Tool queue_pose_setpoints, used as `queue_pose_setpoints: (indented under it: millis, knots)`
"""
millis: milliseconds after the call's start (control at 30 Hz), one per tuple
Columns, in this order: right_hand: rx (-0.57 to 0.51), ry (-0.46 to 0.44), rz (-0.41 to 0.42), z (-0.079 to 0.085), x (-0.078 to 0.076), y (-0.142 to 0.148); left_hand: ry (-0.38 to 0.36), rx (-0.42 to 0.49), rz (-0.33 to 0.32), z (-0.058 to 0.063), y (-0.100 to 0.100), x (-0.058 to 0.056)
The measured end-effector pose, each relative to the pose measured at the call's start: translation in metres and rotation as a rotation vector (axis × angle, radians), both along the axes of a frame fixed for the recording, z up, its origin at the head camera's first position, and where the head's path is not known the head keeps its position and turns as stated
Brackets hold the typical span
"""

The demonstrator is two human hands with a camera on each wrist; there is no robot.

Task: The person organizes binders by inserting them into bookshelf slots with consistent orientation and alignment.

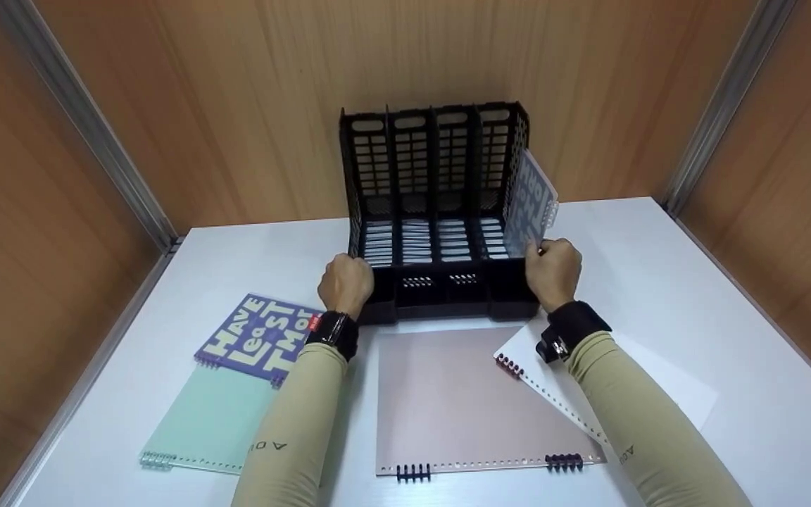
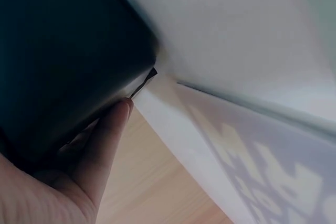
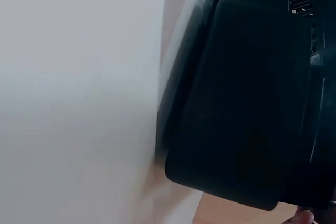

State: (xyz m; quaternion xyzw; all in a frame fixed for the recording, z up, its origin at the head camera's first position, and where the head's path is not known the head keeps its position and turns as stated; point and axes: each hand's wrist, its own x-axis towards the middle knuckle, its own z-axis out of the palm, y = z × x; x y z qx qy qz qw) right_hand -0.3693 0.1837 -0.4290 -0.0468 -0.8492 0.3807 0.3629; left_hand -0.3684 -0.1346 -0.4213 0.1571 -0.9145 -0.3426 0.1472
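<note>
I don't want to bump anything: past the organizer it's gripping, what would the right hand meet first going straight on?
Probably the upright notebook just beyond the right hand, though depth is unclear.

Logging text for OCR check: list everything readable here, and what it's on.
"HAVE / LeaST / TMor": purple notebook; the left wrist may cover more.
"A": left sleeve, other letters unclear.
"A": right sleeve, rest unclear.
Too small: red label on the purple notebook.
Too faint to read surely: upright notebook at the black rack.
</note>
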Motion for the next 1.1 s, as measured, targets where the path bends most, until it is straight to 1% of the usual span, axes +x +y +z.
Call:
queue_pose_setpoints:
  millis: [200, 333, 567, 733, 800, 867, 1000, 1100]
  knots:
    - [0.011, -0.013, 0.006, -0.001, 0.0, 0.001, 0.008, 0.006, -0.004, -0.001, 0.0, 0.002]
    - [0.02, -0.026, 0.034, 0.002, 0.002, 0.004, 0.024, 0.008, 0.002, -0.002, 0.0, 0.002]
    - [0.014, -0.077, 0.085, 0.006, 0.012, 0.013, 0.099, -0.034, 0.002, -0.005, -0.001, 0.001]
    - [0.026, -0.095, 0.111, 0.008, 0.024, 0.019, 0.157, -0.066, -0.011, -0.006, -0.003, 0.002]
    - [0.036, -0.099, 0.127, 0.009, 0.029, 0.022, 0.202, -0.077, -0.029, -0.006, -0.004, 0.004]
    - [0.047, -0.11, 0.146, 0.009, 0.036, 0.024, 0.258, -0.113, -0.058, -0.006, -0.003, 0.007]
    - [0.075, -0.161, 0.189, 0.009, 0.052, 0.029, 0.41, -0.247, -0.134, -0.005, 0.004, 0.015]
    - [0.114, -0.22, 0.223, 0.011, 0.065, 0.033, 0.538, -0.358, -0.209, -0.003, 0.016, 0.023]
